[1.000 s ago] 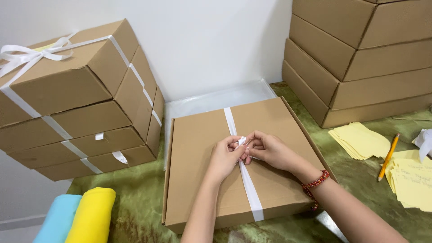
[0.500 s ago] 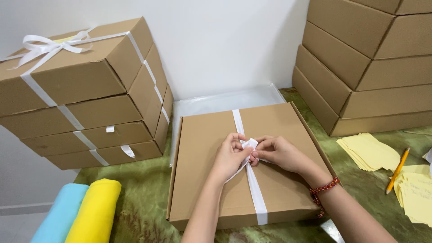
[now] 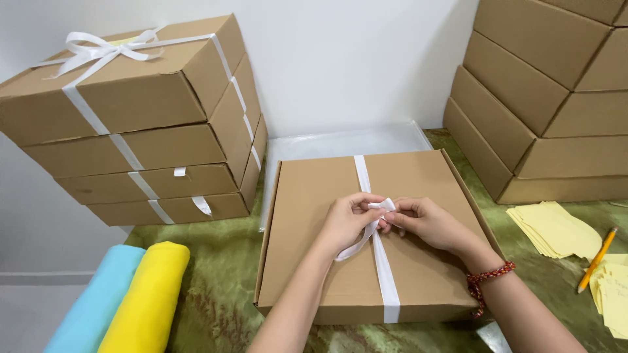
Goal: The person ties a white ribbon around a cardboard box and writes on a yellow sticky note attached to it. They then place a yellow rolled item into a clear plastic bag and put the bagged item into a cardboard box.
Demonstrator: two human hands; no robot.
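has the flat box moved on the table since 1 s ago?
Cannot tell. The flat cardboard box sits differently in frame, but so do the stacked boxes, which points to the head camera moving. Both hands, left hand and right hand, pinch the white ribbon.

Bare forearms; red beaded bracelet (image 3: 489,278), right wrist

White ribbon (image 3: 383,274) crosses a plain brown cardboard box (image 3: 314,216) on a mottled olive-green cloth (image 3: 222,287). Nearby, a ribbon-tied brown stack (image 3: 137,131), light blue roll (image 3: 91,307) and yellow roll (image 3: 147,301), pale yellow paper sheets (image 3: 553,229), an orange pencil (image 3: 596,259), and a red beaded bracelet (image 3: 487,278).
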